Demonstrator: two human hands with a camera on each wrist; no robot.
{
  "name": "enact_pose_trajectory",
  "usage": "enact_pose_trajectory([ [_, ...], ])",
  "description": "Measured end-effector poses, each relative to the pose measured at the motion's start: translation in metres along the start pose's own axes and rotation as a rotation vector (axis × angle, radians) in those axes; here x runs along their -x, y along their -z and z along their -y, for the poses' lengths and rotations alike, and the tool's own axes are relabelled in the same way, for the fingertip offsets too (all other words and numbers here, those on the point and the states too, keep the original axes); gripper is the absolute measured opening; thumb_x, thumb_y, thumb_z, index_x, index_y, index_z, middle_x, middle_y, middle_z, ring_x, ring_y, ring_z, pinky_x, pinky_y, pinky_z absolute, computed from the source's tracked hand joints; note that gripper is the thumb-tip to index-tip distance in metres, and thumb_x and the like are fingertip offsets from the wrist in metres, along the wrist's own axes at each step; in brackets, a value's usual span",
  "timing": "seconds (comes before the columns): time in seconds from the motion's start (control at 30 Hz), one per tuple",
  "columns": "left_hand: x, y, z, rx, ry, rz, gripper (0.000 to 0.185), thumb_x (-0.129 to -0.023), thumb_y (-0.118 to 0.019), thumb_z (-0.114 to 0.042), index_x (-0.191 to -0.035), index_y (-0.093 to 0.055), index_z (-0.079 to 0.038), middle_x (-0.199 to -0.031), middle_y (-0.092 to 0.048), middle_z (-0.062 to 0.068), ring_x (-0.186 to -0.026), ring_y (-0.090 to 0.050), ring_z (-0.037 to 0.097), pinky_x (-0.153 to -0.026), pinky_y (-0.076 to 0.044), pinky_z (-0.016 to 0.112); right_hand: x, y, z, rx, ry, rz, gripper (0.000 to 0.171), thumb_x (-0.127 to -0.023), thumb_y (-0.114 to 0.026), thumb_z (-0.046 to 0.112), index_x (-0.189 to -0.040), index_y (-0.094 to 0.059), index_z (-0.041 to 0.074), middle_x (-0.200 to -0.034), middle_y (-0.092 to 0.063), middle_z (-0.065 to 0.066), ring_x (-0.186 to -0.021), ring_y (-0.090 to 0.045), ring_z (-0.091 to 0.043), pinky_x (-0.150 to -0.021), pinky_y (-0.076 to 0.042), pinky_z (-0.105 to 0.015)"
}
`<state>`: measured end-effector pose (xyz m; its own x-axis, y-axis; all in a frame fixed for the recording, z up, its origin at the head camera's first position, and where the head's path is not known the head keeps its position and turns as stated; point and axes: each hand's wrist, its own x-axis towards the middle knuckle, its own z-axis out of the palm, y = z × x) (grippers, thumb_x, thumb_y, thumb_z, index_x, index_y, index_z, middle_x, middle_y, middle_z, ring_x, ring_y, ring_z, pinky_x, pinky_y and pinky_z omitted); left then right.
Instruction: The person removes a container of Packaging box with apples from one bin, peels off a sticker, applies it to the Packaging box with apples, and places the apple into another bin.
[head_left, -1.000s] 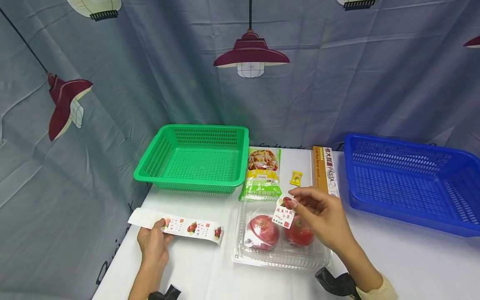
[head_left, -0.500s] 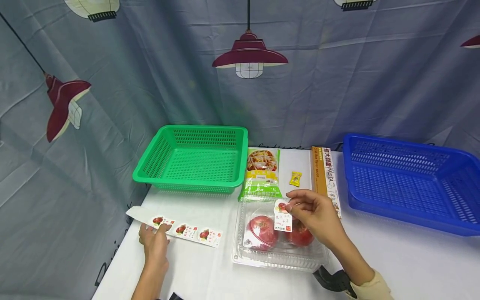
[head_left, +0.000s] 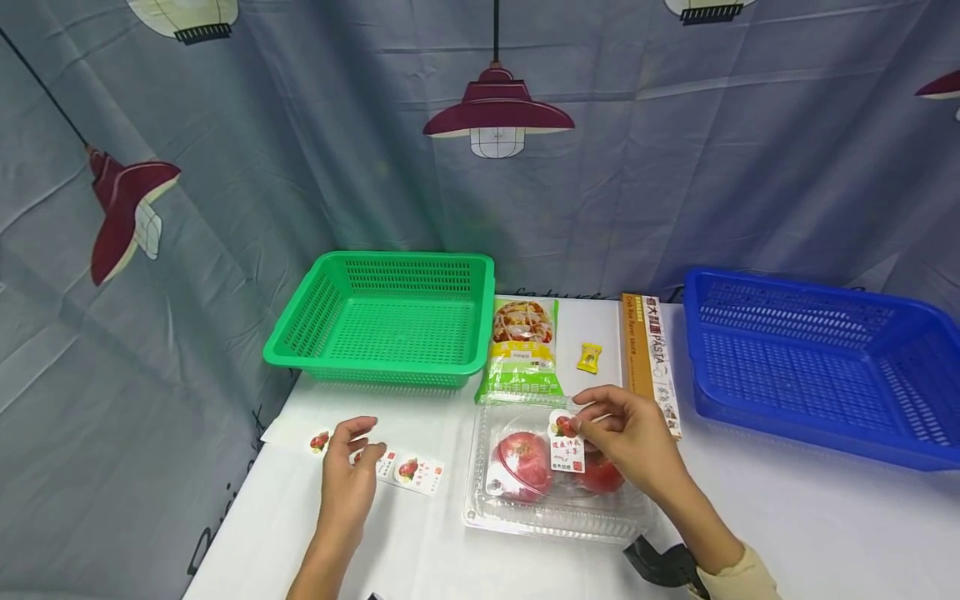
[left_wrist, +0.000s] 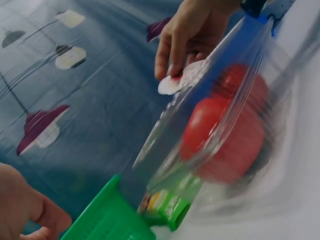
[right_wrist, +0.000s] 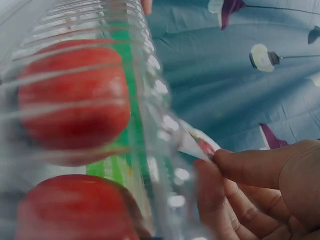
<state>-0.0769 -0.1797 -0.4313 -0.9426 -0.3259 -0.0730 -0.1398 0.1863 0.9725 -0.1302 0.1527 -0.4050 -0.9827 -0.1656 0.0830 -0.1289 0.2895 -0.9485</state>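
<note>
White tabletop (head_left: 450,550) under you, lamp-print curtain behind. Your right hand (head_left: 626,437) pinches an apple sticker (head_left: 567,439) over the clear clamshell (head_left: 555,521) of two red apples (head_left: 525,462). Left of the clamshell, your left hand (head_left: 348,483) hovers with loosely curled fingers, holding nothing, above the sticker strip (head_left: 408,471). Behind the clamshell lie a noodle packet (head_left: 522,346), a yellow candy (head_left: 589,357) and a pasta box (head_left: 651,350); a green basket (head_left: 382,317) sits far left, a blue basket (head_left: 817,358) right
</note>
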Motion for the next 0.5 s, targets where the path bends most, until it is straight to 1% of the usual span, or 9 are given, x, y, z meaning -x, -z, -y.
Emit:
enact_pose_trajectory([
  [0.1, 0.003, -0.016, -0.003, -0.002, -0.051, 0.103, 0.029, -0.094, -0.054, 0.001, -0.123, -0.052, -0.002, -0.129, -0.048, 0.011, -0.119, -0.042, 0.032, -0.091, -0.035, 0.042, 0.000, 0.000, -0.001, 0.003, -0.015, -0.009, 0.026, -0.083, -0.073, -0.006, -0.107, -0.065, -0.003, -0.082, -0.069, -0.012, -0.061, -0.067, -0.025, -0.048, -0.055, -0.040],
  [0.17, 0.004, -0.028, -0.005, -0.024, -0.084, 0.175, 0.025, -0.094, -0.056, -0.001, -0.119, -0.055, -0.005, -0.125, -0.052, 0.011, -0.115, -0.045, 0.031, -0.089, -0.037, 0.041, 0.000, 0.000, -0.002, -0.005, -0.024, -0.010, 0.025, -0.083, -0.072, -0.008, -0.107, -0.065, -0.003, -0.081, -0.068, -0.012, -0.061, -0.067, -0.027, -0.049, -0.055, -0.041],
  [0.27, 0.004, -0.044, -0.006, -0.056, -0.126, 0.263, 0.024, -0.095, -0.060, -0.007, -0.118, -0.057, -0.009, -0.122, -0.054, 0.011, -0.109, -0.049, 0.027, -0.085, -0.037, 0.040, 0.000, -0.001, -0.003, 0.005, -0.028, 0.006, 0.025, -0.083, -0.072, -0.008, -0.107, -0.066, -0.002, -0.082, -0.068, -0.012, -0.061, -0.066, -0.026, -0.047, -0.054, -0.039],
  [0.33, 0.005, -0.051, -0.007, -0.067, -0.143, 0.322, 0.026, -0.096, -0.062, -0.013, -0.121, -0.055, -0.011, -0.122, -0.054, 0.012, -0.106, -0.052, 0.024, -0.083, -0.039, 0.040, 0.000, -0.001, -0.003, 0.013, -0.022, 0.018, 0.026, -0.082, -0.072, -0.009, -0.107, -0.066, -0.002, -0.082, -0.069, -0.012, -0.061, -0.065, -0.023, -0.045, -0.052, -0.037],
  [0.37, 0.005, -0.054, -0.007, -0.068, -0.149, 0.347, 0.028, -0.097, -0.062, -0.016, -0.123, -0.054, -0.011, -0.122, -0.054, 0.012, -0.105, -0.053, 0.022, -0.083, -0.039, 0.039, 0.000, -0.002, -0.003, 0.014, -0.020, 0.027, 0.027, -0.082, -0.072, -0.008, -0.108, -0.065, -0.002, -0.082, -0.069, -0.011, -0.061, -0.065, -0.022, -0.046, -0.052, -0.036],
  [0.5, 0.004, -0.061, -0.009, -0.066, -0.162, 0.385, 0.038, -0.096, -0.065, -0.022, -0.129, -0.051, -0.010, -0.122, -0.054, 0.011, -0.104, -0.056, 0.022, -0.084, -0.042, 0.041, 0.001, -0.003, -0.003, 0.016, -0.008, 0.041, 0.030, -0.081, -0.075, -0.008, -0.109, -0.064, -0.004, -0.082, -0.069, -0.011, -0.061, -0.064, -0.021, -0.048, -0.054, -0.037],
])
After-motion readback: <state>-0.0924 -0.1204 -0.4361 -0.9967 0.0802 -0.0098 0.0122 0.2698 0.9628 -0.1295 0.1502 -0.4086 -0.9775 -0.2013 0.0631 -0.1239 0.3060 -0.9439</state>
